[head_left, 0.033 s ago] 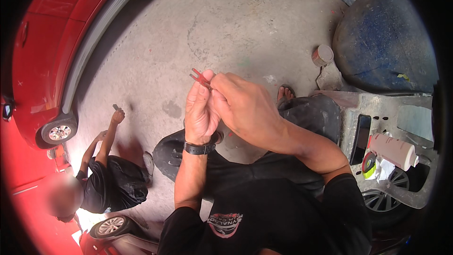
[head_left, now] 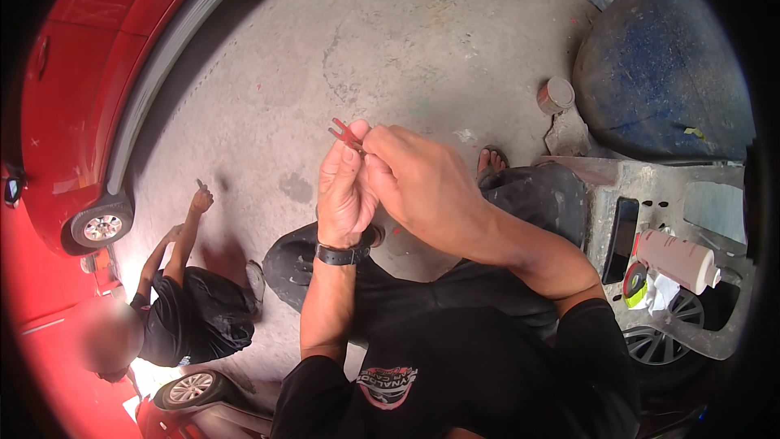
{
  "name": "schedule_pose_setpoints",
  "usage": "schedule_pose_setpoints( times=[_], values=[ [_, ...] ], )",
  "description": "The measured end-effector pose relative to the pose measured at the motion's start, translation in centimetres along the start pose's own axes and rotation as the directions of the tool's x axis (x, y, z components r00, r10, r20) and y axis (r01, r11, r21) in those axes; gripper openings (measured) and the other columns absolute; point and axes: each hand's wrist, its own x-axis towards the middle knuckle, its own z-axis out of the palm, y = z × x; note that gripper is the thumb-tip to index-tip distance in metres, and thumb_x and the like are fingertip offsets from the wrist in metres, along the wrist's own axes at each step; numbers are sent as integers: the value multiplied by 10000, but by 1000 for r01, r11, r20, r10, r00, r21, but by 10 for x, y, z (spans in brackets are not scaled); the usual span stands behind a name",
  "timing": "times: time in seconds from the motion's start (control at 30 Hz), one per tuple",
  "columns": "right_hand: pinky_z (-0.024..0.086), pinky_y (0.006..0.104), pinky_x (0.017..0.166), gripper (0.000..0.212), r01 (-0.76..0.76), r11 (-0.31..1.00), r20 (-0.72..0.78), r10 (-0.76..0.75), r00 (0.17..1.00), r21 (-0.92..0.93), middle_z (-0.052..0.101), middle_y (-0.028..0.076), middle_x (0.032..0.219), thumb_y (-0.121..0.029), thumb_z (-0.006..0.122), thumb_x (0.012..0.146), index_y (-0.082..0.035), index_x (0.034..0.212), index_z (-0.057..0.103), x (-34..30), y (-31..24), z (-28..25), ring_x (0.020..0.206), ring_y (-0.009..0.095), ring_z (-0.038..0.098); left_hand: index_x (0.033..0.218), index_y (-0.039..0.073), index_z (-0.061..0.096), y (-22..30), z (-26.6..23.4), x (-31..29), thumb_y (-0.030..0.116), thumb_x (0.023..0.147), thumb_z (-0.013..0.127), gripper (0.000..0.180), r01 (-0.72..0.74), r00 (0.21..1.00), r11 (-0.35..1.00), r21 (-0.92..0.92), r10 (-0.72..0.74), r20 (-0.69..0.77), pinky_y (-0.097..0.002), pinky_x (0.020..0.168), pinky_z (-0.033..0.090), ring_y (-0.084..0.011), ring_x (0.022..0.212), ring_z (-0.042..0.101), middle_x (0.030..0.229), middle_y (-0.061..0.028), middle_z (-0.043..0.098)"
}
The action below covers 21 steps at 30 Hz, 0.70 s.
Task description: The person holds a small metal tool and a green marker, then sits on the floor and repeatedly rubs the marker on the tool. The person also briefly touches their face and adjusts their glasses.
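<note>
Above my lap, both hands are brought together in the middle of the head view. My left hand [head_left: 344, 195], with a black watch on the wrist, pinches a small red forked piece [head_left: 345, 133] between thumb and fingers. Its two prongs stick out up and to the left. My right hand [head_left: 418, 175] is closed, its thumb and forefinger pressed together right beside the near end of that piece. What the right fingertips grip is hidden behind them.
A co-worker [head_left: 191, 309] crouches at left by a red car [head_left: 89, 114], a small dark object in hand. To my right, a grey panel [head_left: 597, 236] bears a phone [head_left: 621, 237], a pale bottle [head_left: 676, 260] and tape [head_left: 635, 279]. Beyond stand a can [head_left: 556, 95] and a blue-grey panel [head_left: 658, 65].
My hands and the red piece have barely moved. The small object in the co-worker's hand has tilted, and a foot at the top edge has shifted slightly right.
</note>
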Motion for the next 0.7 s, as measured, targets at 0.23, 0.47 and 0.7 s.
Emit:
schedule_pose_setpoints(
  times=[0.23,0.47,0.7],
  values=[
    [533,475,614,236,6,1000,18,-6,1000,0,651,220,880,-98,586,925,47,1105,541,0,-2,-1,759,407,677,1332,3,597,4,-1,1,180,1034,585,346,40,998,999,32,-41,40,-383,980,557,-240,1141,650,1257,-123,664],
    [546,458,615,256,32,998,27,-30,999,-53,661,225,875,-78,618,884,73,1081,559,4,4,0,762,397,692,1320,-29,601,6,-10,5,161,1021,608,354,19,999,991,133,-25,38,-359,977,550,-221,1132,646,1237,-121,668],
    [580,408,609,323,27,959,30,-19,999,-282,683,221,890,-68,657,837,85,1110,575,6,0,15,744,350,726,1366,-4,552,6,-15,8,213,1036,584,396,35,995,975,218,-13,-101,-325,911,577,-192,1043,676,1199,-102,674]
  ],
)
